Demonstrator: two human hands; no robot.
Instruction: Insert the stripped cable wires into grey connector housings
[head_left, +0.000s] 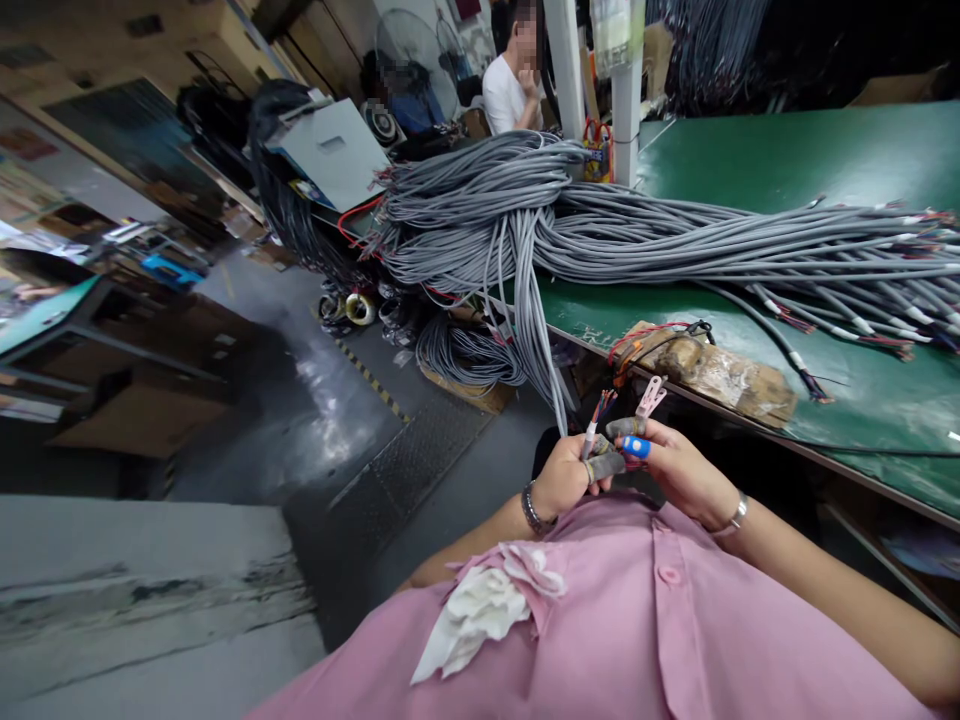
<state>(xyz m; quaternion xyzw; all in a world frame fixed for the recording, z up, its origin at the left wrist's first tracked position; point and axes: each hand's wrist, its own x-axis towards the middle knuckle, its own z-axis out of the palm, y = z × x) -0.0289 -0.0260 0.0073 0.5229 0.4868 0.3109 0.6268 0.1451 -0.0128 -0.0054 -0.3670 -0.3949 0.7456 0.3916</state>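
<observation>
Close in front of my pink shirt, my left hand is closed around the end of a grey cable, whose thin coloured wires fan out upward. My right hand meets it from the right, its fingers pinched together. What lies between those fingertips is hidden. A pale pink clip sticks up just behind the right fingers; I cannot tell whether they hold it. Grey coverings sit on fingers of both hands, and blue tape wraps one right finger. More grey cables hang down toward my left hand.
A large heap of grey cables lies across the green bench. A tape-wrapped block with red and black wires sits near the bench edge. Coiled cables rest lower down at left. A person in white is behind the bench.
</observation>
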